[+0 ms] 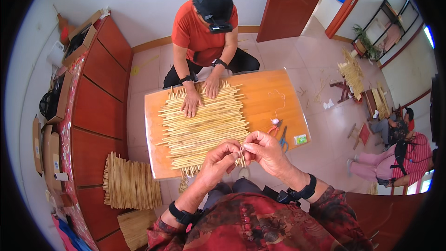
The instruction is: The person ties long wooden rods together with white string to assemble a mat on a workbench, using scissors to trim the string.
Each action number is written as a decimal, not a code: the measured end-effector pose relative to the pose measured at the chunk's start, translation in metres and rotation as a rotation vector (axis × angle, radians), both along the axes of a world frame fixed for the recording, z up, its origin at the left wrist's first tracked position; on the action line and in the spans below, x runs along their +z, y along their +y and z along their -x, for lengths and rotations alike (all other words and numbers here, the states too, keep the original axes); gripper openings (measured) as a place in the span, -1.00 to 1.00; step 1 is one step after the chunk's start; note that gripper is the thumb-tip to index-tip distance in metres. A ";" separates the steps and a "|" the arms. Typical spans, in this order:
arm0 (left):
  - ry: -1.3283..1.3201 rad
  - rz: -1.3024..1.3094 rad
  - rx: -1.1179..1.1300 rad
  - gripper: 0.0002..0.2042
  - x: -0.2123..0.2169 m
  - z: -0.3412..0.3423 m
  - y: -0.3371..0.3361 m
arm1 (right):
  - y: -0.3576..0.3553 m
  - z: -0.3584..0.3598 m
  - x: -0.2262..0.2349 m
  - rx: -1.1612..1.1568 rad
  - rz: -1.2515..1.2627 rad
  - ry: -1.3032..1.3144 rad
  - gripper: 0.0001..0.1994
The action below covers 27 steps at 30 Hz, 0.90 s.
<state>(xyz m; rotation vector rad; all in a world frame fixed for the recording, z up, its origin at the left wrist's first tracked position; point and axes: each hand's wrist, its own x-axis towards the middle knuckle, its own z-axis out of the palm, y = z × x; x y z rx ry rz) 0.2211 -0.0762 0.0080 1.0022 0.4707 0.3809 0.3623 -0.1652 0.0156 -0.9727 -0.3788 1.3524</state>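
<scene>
My left hand [219, 161] and my right hand [265, 152] meet above the near edge of the mat, fingertips closed in a pinch. Between them is a short pale thread [241, 149], partly hidden by the fingers. Below lies a mat of straw-coloured stalks [204, 123], laid side by side on an orange-topped table [260, 93]. Across the table, a person in a red shirt [203, 25] rests both hands flat on the mat's far part.
Right of the mat lie a small thread ball [275, 121] with a loose strand, orange-handled pliers [273, 131], blue-handled scissors [283, 140] and a green-white packet [300, 139]. Stalk bundles [130, 181] lean by the red cabinet [97, 135]. People [409, 158] are at the far right.
</scene>
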 end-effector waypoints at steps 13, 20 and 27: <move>0.097 -0.099 0.034 -0.93 0.006 -0.005 -0.006 | -0.008 0.003 -0.005 -0.059 0.039 -0.100 -0.90; 0.194 -0.052 0.091 -0.94 0.012 -0.005 -0.007 | -0.011 0.001 -0.005 -0.073 0.017 -0.137 -0.91; 0.214 0.014 0.107 -0.93 0.012 -0.008 -0.008 | -0.014 0.001 0.001 -0.068 0.007 -0.188 -0.87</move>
